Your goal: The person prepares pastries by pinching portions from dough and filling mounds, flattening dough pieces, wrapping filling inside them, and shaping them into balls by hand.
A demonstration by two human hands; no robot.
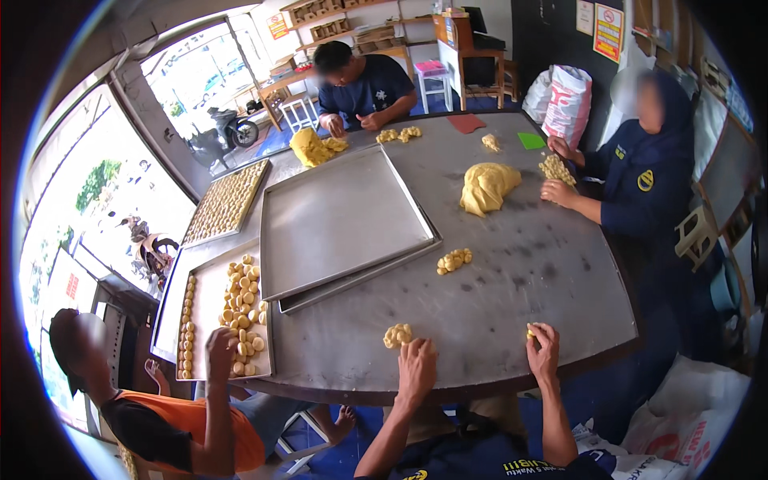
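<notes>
Close to the table's near edge, my left hand [418, 370] is curled, its fingertips turned down beside a clump of small yellow dough balls [397, 336]; whatever lies under those fingers is hidden. To its right, my right hand [545, 352] pinches a small piece of dough [530, 331] between thumb and fingers, just above the table's near edge. Another clump of dough balls [454, 261] lies farther up the metal table [496, 300]. Beyond that sits a large smooth mound of yellow dough [488, 188].
Stacked empty metal trays [344, 216] cover the table's left middle. Left of them are a tray of loose dough rounds [248, 308] and a filled tray [226, 200]. Co-workers sit at the left [176, 424], far side [364, 92] and right [648, 160]. Sacks [680, 424] stand at lower right.
</notes>
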